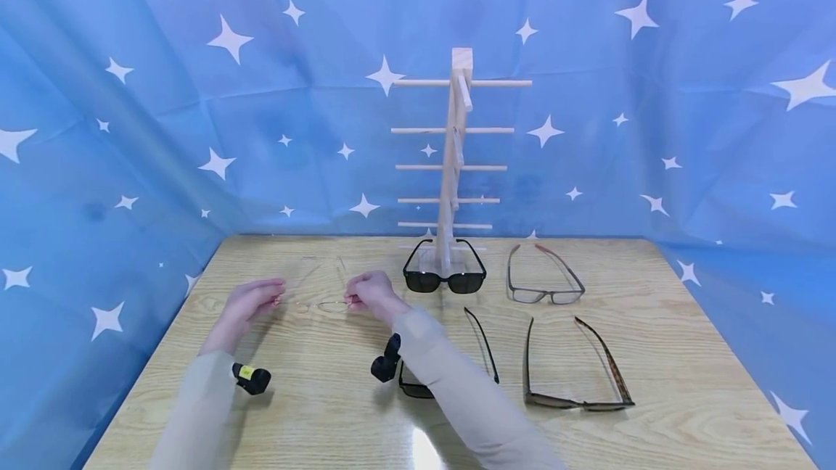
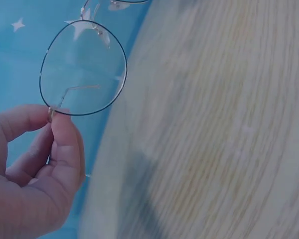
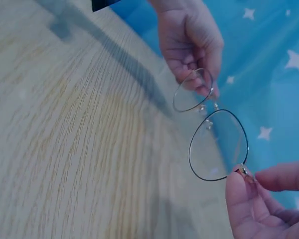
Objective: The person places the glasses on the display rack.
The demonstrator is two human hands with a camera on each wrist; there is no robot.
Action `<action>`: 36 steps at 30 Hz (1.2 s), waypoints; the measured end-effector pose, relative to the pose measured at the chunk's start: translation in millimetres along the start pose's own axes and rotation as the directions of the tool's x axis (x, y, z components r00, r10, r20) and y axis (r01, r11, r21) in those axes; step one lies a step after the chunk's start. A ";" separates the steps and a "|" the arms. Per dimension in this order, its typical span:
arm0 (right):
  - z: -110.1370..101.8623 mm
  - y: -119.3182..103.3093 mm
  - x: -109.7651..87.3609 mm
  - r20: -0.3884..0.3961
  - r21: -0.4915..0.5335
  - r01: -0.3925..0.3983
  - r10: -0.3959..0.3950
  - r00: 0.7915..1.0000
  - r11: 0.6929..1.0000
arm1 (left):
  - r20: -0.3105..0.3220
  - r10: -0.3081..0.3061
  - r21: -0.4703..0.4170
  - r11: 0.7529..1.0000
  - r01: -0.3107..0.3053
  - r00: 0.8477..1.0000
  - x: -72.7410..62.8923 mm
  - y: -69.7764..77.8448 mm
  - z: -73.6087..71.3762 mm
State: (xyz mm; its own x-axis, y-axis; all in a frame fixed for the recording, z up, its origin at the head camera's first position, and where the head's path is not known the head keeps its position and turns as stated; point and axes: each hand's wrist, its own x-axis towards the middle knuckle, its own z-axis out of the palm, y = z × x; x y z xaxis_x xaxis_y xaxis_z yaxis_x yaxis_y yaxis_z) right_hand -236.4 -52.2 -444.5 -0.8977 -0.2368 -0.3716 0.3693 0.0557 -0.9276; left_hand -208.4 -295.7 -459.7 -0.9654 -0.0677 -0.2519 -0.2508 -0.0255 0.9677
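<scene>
A pair of thin wire-rimmed glasses (image 1: pixel 334 307) with clear lenses is held up over the left part of the table. My left hand (image 1: pixel 247 308) pinches its left hinge corner between thumb and fingers; in the left wrist view the round dark rim (image 2: pixel 125 69) stands just above the fingertips. At the other hinge corner my right hand (image 1: pixel 375 291) pinches the frame the same way. Both temples point away toward the backdrop, unfolded. The right wrist view shows the two lenses (image 3: pixel 219 145), the nose pads and both hands at opposite ends.
A wooden rack (image 1: pixel 453 151) with several crossbars stands at the back. Black sunglasses (image 1: pixel 444 282) sit at its base. To the right lie brown-templed glasses (image 1: pixel 545 295) and tortoiseshell sunglasses (image 1: pixel 578 404). My right forearm partly covers another dark pair (image 1: pixel 416 391). A starry blue curtain (image 1: pixel 313 107) surrounds the table.
</scene>
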 end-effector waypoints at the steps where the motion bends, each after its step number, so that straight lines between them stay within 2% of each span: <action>1: -0.4 -1.6 -2.8 0.003 -0.001 0.004 -0.004 1.000 1.000 | 0.014 0.004 -0.001 1.000 -0.004 1.000 -2.2 1.0 -1.0; 9: -4.2 -12.3 -25.8 0.029 0.035 0.059 -0.061 0.998 0.998 | 0.075 0.017 -0.028 0.999 -0.015 0.997 -16.8 9.3 -3.0; 16: -11.0 -16.7 -43.9 0.073 0.036 0.105 -0.108 0.992 0.994 | 0.130 0.005 -0.086 0.996 0.007 0.992 -33.7 14.5 -3.2; 24: -26.4 -18.6 -64.9 0.109 0.017 0.184 -0.185 0.977 0.983 | 0.195 0.013 -0.084 0.996 0.004 0.981 -50.7 20.1 7.1; 36: -55.6 -17.3 -92.8 0.147 0.081 0.239 -0.248 0.957 0.968 | 0.264 0.064 -0.118 0.993 -0.034 0.962 -67.5 30.2 34.2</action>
State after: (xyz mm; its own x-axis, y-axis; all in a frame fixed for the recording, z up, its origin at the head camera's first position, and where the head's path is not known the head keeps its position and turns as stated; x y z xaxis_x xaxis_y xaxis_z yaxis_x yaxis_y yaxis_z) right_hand -172.9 22.7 -396.1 -0.9158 -0.3833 -0.1198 0.1625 -0.0808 -0.9834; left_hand -153.3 -257.8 -413.3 -0.9640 0.1970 -0.1787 -0.2081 -0.1403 0.9680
